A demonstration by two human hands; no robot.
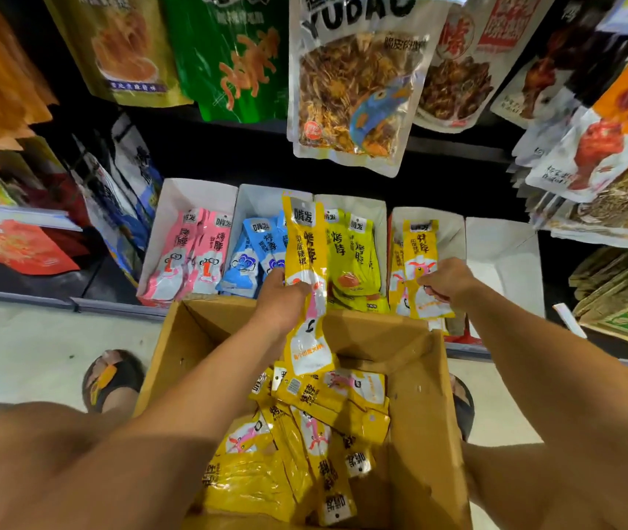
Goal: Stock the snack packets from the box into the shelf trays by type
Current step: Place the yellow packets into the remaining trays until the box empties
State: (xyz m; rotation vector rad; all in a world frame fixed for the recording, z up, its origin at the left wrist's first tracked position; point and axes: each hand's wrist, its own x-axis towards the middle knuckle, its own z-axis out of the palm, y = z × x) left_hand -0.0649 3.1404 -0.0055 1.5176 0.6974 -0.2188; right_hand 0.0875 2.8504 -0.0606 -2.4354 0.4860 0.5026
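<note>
Starting nearest us, the cardboard box [419,415] stands open on the floor between our feet. A loose heap of yellow packets [305,434] lies in it at all angles.

Above its far rim, our left hand [282,300] grips one yellow packet [306,262] around its middle. The packet's long axis runs straight away from us, and its top end overlaps the wall between the blue tray [259,200] and the green tray [362,202].

Our right hand [444,279] is further right, its fingers curled on the lower part of a second yellow packet [421,262]. That packet stands lengthwise in the yellow tray [454,227], where this type belongs.

We judge that the move ahead turns on the left hand's packet being one tray off. The yellow tray lies to its right, past the green tray, and the right hand is the nearer one.

The yellow tray looks thinly filled, so there seems to be room. An empty tray [503,254] sits at the row's right end and a pink tray [190,193] at its left. Beyond the trays, hanging bags [347,101] dip over their far ends, so we would keep the packet low.
</note>
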